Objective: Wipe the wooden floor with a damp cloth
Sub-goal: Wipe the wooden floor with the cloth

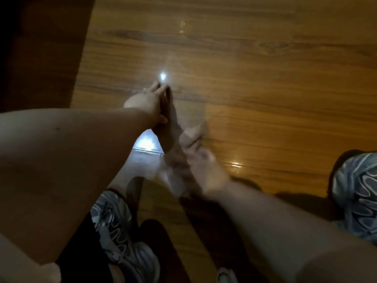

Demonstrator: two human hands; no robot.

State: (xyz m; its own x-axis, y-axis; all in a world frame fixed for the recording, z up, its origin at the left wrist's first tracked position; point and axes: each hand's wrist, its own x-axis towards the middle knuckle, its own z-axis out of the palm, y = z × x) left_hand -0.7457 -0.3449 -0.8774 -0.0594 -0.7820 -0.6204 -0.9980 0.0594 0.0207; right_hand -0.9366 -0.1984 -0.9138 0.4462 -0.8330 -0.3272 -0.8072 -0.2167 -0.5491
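As left hand (147, 101) and right hand (204, 164) grip it, cloth (171, 131) looks rope-twisted.

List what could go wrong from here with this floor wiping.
1. The cloth is bunched between the left hand and the blurred right hand, not flat on the wooden floor; if soaked, it may drip and leave streaks.
2. Glossy glare patches near the right knee suggest damp boards, so shifting weight there could cause a slip.
3. Dim light may hide missed spots.
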